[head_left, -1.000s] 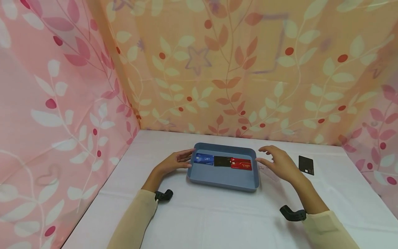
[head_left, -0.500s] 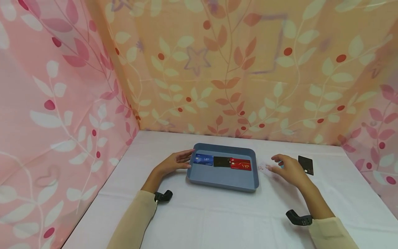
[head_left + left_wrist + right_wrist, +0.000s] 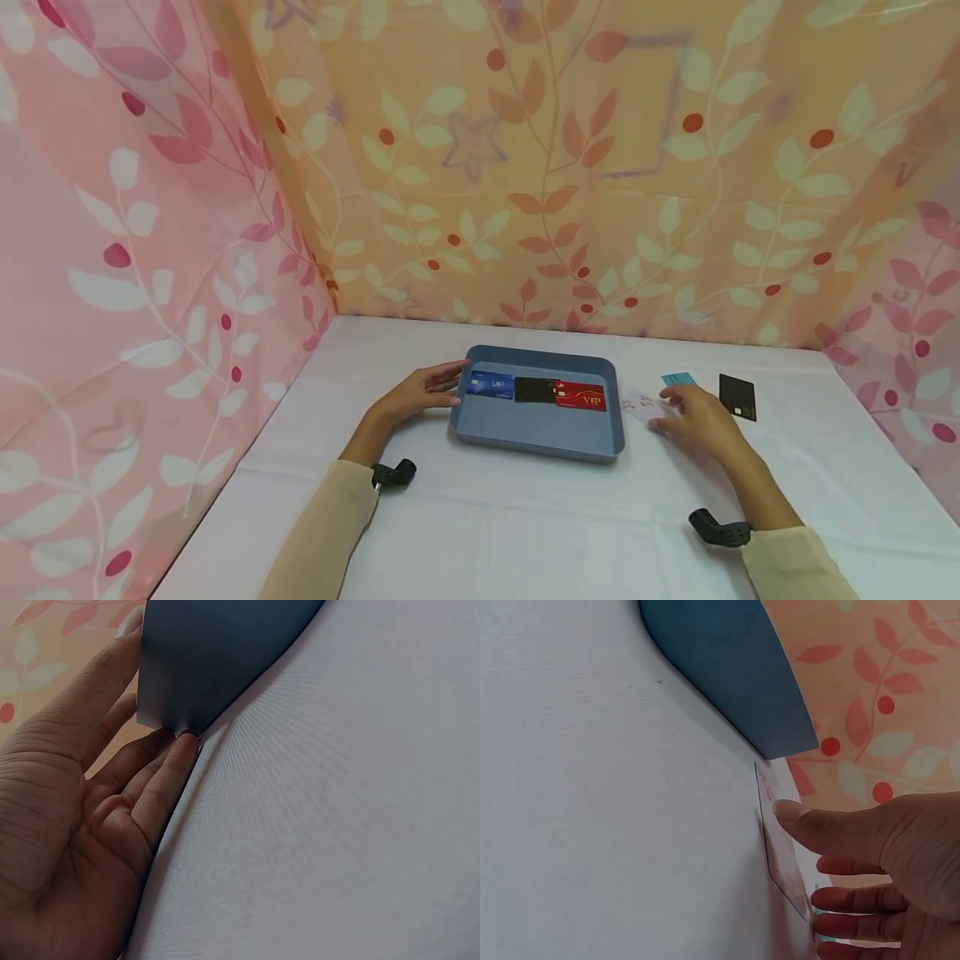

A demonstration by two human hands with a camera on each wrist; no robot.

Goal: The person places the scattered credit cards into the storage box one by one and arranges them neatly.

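Observation:
A grey-blue tray (image 3: 525, 429) stands on the white cloth. My left hand (image 3: 418, 390) touches its left side from outside, the thumb and fingertips against the tray's outer wall (image 3: 210, 652). Inside the tray a blue card (image 3: 491, 384), a black card (image 3: 535, 389) and a red card (image 3: 581, 396) lie in a row. Right of the tray, my right hand (image 3: 697, 417) is low over a pale card (image 3: 637, 403) with a pinkish print. Thumb and fingers are spread apart there, the thumb tip overlapping the pale card (image 3: 776, 832) in the right wrist view.
Beyond my right fingers lies a light-blue card (image 3: 678, 378), partly covered by the hand. Another black card (image 3: 738, 397) is farther right. An orange leaf-patterned curtain (image 3: 547, 167) rises behind the table, and a pink one (image 3: 150, 292) at the left.
My right hand has moved from the tray's right rim rightward and down to the pale card. The light-blue card has come into sight. My left hand has stayed at the tray.

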